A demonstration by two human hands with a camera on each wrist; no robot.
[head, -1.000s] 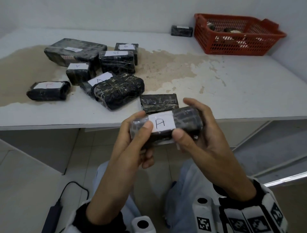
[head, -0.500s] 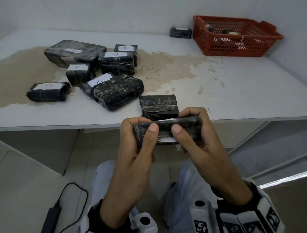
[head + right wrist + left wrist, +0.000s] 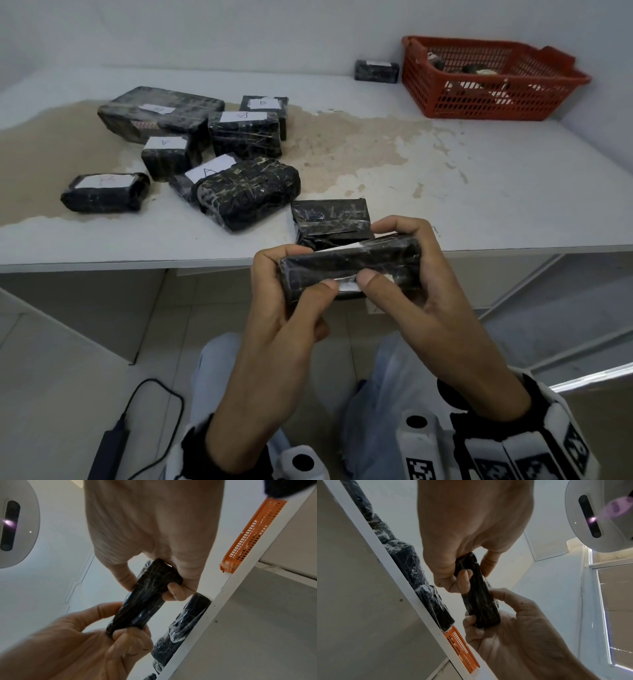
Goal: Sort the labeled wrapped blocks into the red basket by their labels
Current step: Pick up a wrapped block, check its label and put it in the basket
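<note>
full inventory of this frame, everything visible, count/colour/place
held block: 1, black wrap, white label mostly turned away, in both hands at the table's near edge
table blocks: 8 loose, black wrap, most white-labelled; 7 left and centre, 1 by the basket
basket: 1, red, far right of table, some wrapped items inside, count unclear
table: 1, white with a tan stain
cable and black adapter: 1, floor, lower left
left hand: grips the block's left end
right hand: grips its right end
wrist rigs: 2, white with black markers
</note>
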